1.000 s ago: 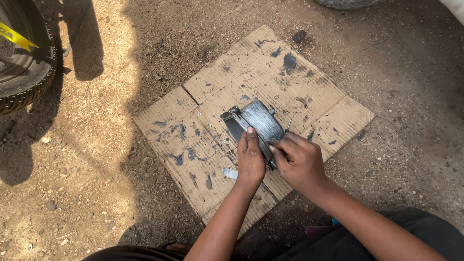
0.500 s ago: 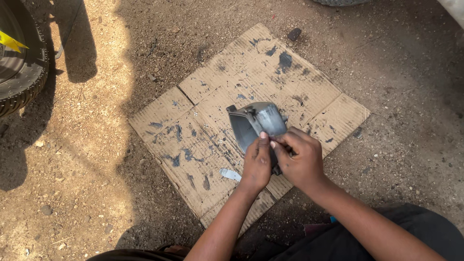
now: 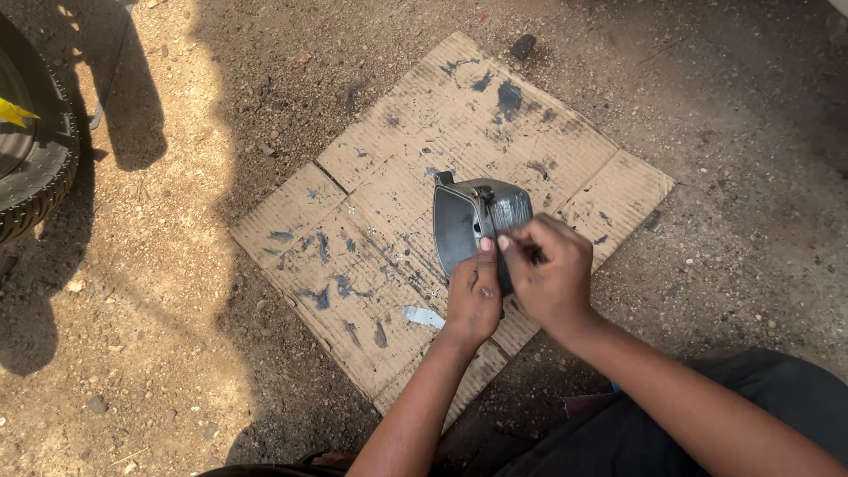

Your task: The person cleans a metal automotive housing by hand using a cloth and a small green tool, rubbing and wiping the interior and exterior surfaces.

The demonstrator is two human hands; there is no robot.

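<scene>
On the paint-flecked cardboard sheet (image 3: 371, 221), laid over dirt beside a tyre (image 3: 35, 168), a grey lamp housing (image 3: 477, 221) was held tilted on edge. Its dark coat looked mostly on, though patchy, so work seemingly remained. It was steadied by the left hand (image 3: 473, 296), fingers closed on its lower edge, and the right hand (image 3: 548, 274) was clenched around a thin dark tool pressed against it.

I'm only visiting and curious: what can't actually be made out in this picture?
- Head view: near end of the grey housing, covered by the left hand and right hand.
- Whatever the right hand pinches: too small.
- Tyre: cut off by the left edge.
- Pale scrap on cardboard: too small.
</scene>
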